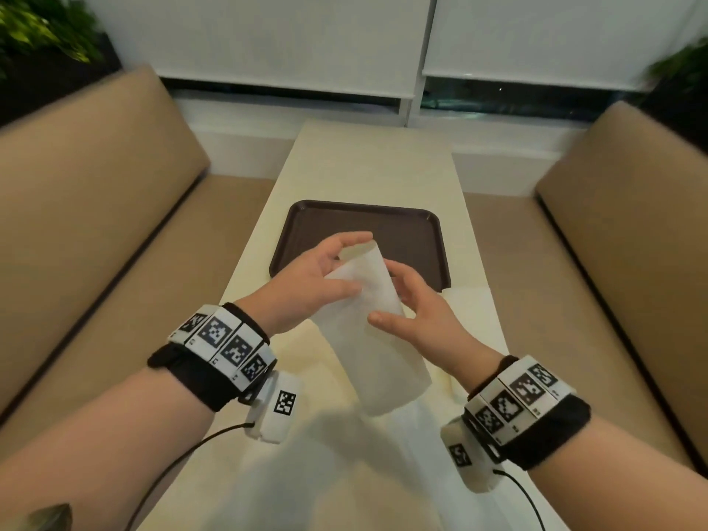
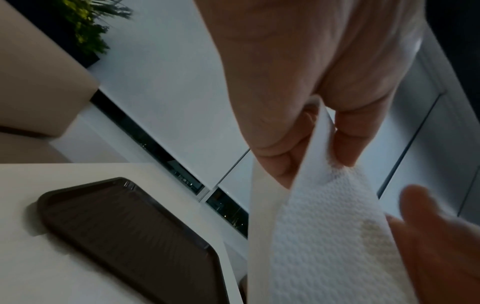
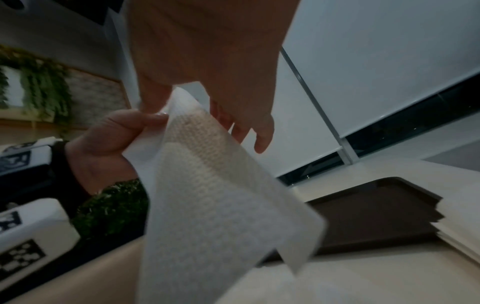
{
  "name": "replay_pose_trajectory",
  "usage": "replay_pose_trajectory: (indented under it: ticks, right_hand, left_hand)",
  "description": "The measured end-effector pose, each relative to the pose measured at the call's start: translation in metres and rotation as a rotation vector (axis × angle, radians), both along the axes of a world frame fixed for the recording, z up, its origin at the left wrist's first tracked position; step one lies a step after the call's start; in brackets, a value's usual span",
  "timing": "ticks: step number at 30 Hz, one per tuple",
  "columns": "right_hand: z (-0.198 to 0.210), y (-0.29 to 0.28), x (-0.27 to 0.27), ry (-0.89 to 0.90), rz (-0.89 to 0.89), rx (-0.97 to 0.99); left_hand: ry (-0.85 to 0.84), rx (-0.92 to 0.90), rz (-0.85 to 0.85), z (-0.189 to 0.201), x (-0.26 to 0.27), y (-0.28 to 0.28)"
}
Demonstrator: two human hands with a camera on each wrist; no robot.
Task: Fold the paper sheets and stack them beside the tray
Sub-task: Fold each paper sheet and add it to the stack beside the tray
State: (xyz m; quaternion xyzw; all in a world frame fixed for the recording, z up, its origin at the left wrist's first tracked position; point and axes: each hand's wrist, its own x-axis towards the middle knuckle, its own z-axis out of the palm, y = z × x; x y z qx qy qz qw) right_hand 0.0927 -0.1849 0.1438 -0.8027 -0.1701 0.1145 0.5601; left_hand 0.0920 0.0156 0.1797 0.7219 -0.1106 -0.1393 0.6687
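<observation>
A white embossed paper sheet [image 1: 377, 339] hangs in the air in front of the empty brown tray [image 1: 364, 220]. My left hand [image 1: 337, 262] pinches its top left part between thumb and fingers [image 2: 345, 144]. At the sheet's right edge is my right hand [image 1: 398, 300], with the thumb on the front face and the fingers behind; the sheet [image 3: 207, 195] droops below them. The sheet looks doubled over lengthwise. A low stack of folded sheets [image 1: 475, 312] lies at the tray's near right corner [image 3: 457, 228]. More flat paper [image 1: 417, 465] lies on the table under my hands.
The narrow cream table [image 1: 344, 162] runs away from me to a window with white roller blinds [image 1: 291, 40]. Tan padded benches [image 1: 95, 185] flank it on both sides. Plants [image 1: 42, 28] stand in the far corners.
</observation>
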Motion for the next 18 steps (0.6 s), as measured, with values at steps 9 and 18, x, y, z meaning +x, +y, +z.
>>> replay_pose_trajectory:
  ticks: [9,18]
  right_hand:
    - [0.008,-0.017,-0.004,-0.158,-0.108,-0.099]
    - [-0.009,-0.058,-0.002,-0.224,-0.146,-0.238]
  left_hand:
    - [-0.133,0.281,0.006,0.012,0.001,-0.023]
    - [-0.395,0.653,0.098,0.007,0.031,-0.068]
